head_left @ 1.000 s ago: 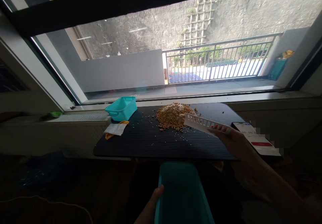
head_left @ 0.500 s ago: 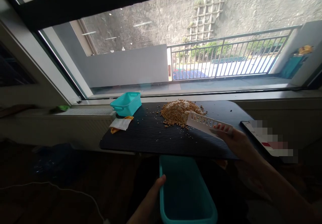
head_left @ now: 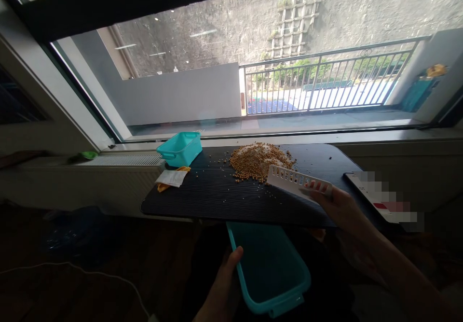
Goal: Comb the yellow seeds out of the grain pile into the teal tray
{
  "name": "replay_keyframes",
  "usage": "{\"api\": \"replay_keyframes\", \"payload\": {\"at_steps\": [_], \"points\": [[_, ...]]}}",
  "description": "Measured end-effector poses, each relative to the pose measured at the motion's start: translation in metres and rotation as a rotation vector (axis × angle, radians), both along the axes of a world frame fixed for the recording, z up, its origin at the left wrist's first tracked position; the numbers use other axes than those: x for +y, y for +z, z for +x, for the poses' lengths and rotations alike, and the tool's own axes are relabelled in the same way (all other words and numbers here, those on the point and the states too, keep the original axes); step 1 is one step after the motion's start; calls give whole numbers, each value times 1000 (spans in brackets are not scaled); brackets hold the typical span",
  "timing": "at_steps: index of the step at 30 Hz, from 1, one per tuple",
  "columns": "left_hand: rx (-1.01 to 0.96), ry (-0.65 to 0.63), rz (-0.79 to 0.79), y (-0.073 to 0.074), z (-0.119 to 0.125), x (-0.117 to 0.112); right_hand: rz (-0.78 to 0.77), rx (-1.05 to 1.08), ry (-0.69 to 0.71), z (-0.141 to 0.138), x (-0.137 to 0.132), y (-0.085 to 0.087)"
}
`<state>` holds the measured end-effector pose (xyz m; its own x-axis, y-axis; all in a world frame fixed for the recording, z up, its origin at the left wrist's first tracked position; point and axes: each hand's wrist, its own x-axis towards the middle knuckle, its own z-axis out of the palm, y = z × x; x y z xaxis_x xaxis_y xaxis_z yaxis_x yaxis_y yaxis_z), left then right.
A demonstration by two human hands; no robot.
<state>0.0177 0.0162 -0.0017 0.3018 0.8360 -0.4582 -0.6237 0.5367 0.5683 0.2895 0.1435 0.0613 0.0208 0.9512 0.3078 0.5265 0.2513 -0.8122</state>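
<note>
Two hands hold one bin, one strip.

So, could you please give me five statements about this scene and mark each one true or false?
1. The left hand holds the large bin. True.
2. The right hand grips a white strip. True.
3. The white strip is inside the large bin. False: its far end is by the pile.
4. The pile lies on the table. True.
5. Nothing stands left of the pile. False: the small bin stands there.
</note>
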Motion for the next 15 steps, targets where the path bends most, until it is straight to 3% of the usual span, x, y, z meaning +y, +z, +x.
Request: {"api": "replay_keyframes", "payload": {"at_steps": [3,6,9,15], "points": [[-23,71,36,-10,5,-2,15,38,-9,-1,-2,-2],[-10,69,-89,-16,9,0,26,40,-21,0,-1,-4],[29,150,-105,-19,13,4,21,18,-18,2,2,-7],[24,167,-129,-19,3,2,57,-16,3,1,10,-12]]}}
